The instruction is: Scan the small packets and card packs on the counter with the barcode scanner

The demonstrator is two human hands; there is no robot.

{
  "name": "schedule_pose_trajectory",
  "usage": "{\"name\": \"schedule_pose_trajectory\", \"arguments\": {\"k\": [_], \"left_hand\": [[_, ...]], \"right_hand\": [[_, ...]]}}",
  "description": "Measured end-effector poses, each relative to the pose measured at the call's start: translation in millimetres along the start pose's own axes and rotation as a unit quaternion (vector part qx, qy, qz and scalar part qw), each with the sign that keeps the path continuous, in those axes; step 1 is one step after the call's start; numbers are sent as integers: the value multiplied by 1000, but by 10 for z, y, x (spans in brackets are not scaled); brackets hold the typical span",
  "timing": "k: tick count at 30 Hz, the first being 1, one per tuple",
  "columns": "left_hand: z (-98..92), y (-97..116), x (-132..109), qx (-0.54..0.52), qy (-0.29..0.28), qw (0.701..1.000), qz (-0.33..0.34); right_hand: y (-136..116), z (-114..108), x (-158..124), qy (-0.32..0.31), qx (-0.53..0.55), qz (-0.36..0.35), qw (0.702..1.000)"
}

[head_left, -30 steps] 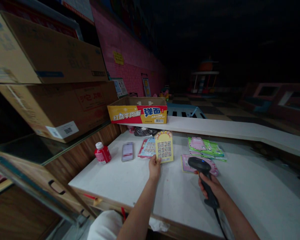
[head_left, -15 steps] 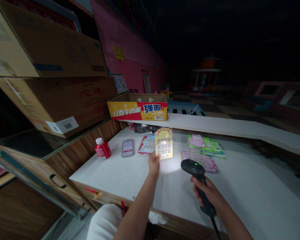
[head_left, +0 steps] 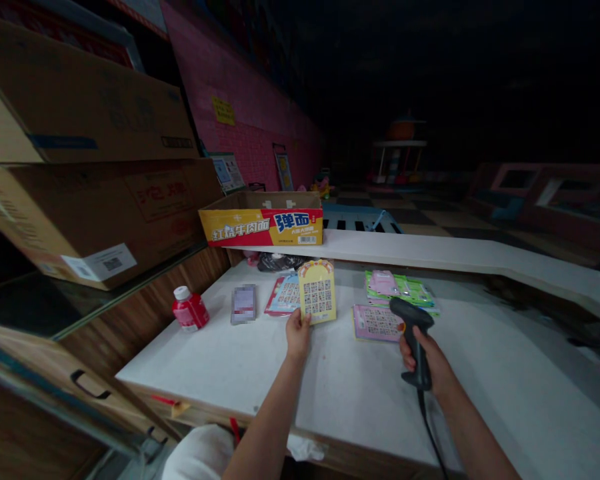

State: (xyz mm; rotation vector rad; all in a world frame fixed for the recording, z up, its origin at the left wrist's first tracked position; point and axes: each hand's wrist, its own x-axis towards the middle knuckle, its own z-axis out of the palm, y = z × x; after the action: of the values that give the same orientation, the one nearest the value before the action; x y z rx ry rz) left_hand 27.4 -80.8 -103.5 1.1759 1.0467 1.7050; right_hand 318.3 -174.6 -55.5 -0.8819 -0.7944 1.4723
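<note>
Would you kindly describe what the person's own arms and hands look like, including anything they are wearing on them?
The left forearm and right forearm are bare as far as the view reaches, with no sleeve showing. The left hand and right hand are ungloved, and no watch or bracelet shows at either wrist.

Place: small shop | Evidence: white counter (head_left: 220, 360), barcode scanner (head_left: 414, 327), stacked cartons (head_left: 95, 200)

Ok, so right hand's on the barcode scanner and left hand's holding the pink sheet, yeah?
Not quite. In the head view, the left hand holds the yellow card, not the pink sheet, which lies on the table. The right hand is on the barcode scanner, as you said.
</note>
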Motion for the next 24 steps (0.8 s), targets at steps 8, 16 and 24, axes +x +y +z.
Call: {"name": "schedule_pose_trajectory", "arguments": {"k": [8, 16, 24], "left_hand": [[133, 130, 12, -42, -56, 997, -39], [567, 302, 347, 4, -221, 962, -161], [1174, 70, 518, 171, -332, 922, -103]], "right_hand": [[68, -295, 81, -26, 167, -35, 985], [-8, -320, 27, -38, 257, -68, 963], [-49, -274, 35, 10, 202, -65, 977]]}}
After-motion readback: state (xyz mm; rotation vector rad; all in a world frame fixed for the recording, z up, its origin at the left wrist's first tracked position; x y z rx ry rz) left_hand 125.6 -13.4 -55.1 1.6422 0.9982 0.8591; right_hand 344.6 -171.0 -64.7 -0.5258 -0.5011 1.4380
